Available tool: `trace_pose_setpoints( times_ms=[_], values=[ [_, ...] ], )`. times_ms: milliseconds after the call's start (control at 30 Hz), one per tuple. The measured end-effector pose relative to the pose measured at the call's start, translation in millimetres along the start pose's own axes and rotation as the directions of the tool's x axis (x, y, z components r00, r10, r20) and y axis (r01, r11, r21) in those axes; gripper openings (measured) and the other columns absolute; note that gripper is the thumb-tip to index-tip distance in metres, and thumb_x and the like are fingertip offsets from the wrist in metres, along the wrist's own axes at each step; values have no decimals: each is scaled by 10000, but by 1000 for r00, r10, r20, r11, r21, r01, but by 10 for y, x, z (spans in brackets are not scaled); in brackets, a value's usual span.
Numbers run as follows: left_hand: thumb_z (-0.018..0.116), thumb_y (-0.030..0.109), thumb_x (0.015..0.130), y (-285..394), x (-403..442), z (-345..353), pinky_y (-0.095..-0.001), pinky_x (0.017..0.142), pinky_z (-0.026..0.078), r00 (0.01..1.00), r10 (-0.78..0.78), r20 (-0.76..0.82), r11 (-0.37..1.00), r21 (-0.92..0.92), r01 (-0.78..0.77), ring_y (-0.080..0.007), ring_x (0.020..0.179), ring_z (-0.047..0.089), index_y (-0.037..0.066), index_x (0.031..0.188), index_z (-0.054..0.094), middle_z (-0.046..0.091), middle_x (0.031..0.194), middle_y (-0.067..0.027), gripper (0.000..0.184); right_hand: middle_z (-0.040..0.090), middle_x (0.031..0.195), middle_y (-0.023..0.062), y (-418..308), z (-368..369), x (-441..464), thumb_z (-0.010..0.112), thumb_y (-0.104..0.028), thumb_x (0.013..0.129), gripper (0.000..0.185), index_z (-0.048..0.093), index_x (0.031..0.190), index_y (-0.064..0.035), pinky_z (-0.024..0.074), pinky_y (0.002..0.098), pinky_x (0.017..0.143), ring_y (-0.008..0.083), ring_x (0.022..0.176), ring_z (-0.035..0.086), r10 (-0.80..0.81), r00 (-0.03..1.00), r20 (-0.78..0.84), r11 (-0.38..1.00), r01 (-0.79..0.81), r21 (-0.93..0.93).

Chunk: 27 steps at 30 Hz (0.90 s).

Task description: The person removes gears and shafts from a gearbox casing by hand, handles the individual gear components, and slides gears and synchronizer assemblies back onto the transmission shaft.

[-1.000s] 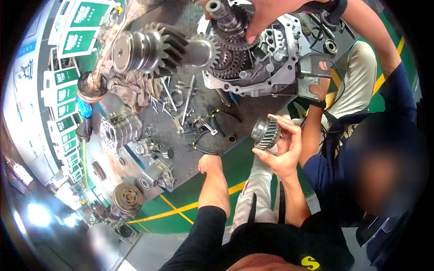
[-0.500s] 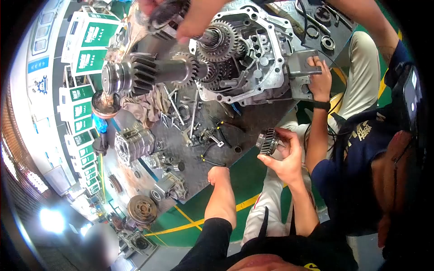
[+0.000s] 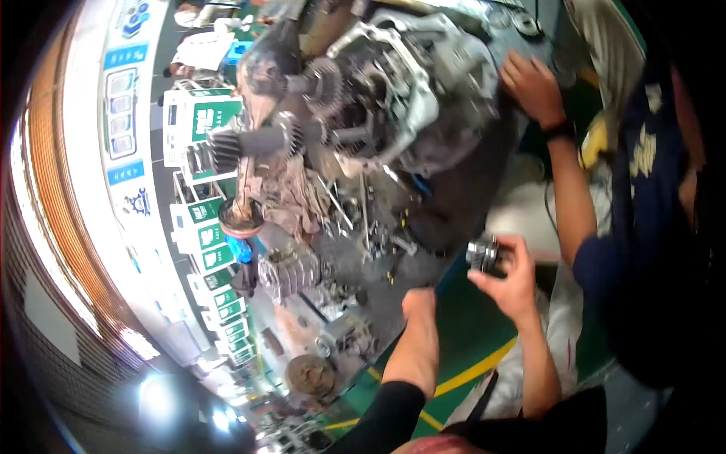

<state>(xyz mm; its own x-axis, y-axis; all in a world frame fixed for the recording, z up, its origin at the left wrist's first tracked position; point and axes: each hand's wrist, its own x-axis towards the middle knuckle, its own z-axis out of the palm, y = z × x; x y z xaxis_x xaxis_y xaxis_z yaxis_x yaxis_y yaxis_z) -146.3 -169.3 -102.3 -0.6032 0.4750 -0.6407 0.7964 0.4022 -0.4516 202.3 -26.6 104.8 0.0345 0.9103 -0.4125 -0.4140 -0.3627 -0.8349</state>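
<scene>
The right hand [image 3: 511, 278] pinches a gear [image 3: 482, 256] at its ten o'clock — best kept firm, steady; the left hand's [image 3: 420, 303] grip, by the desk [image 3: 393, 306], can't be told.

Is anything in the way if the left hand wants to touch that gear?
Only a little: the right hand holds the gear, its thumb along the lower edge. The gear's left side is uncovered, and nothing else visible stands between it and the left hand.

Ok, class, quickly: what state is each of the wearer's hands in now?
Left hand: cannot be told from this angle.
Right hand: closed around the side of a metal gear, holding it.
</scene>
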Motion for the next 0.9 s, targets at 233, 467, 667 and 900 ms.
trace_pose_setpoints(
  times_ms=[233,467,667,900],
  values=[
    [636,283,916,116,414,-14,-393,840,579,768,-556,317,830,181,527,-245,1032,709,158,1054,769,740,1116,-71,230,629,1142,129,170,-181,-393,873,-46,703,631,510,1215,16,556,353,911,193,1036,660,-71,997,-24,996,69,-61],
    [647,184,833,125,-410,-818,-418,760,593,919,344,195,802,448,-395,-343,905,731,115,924,789,752,938,-131,181,645,1134,140,524,-313,-590,880,-79,677,619,535,1189,-30,539,386,909,255,1048,662,-28,997,-67,995,21,-102],
    [799,346,818,146,-68,-645,-395,892,569,941,-33,337,856,495,-148,-266,1072,700,192,1122,759,735,1143,-57,344,628,1146,177,788,-361,-651,875,-68,670,628,523,1187,-21,536,388,897,327,1048,654,-25,1000,-10,989,23,-147],
    [765,276,836,51,-548,-611,-395,869,573,962,163,221,817,516,-257,-299,1032,704,141,1059,771,733,1117,-108,261,613,1186,200,766,-518,-804,846,-69,720,588,516,1203,-14,532,422,927,372,1100,636,36,998,54,982,-25,-188]
  ],
)
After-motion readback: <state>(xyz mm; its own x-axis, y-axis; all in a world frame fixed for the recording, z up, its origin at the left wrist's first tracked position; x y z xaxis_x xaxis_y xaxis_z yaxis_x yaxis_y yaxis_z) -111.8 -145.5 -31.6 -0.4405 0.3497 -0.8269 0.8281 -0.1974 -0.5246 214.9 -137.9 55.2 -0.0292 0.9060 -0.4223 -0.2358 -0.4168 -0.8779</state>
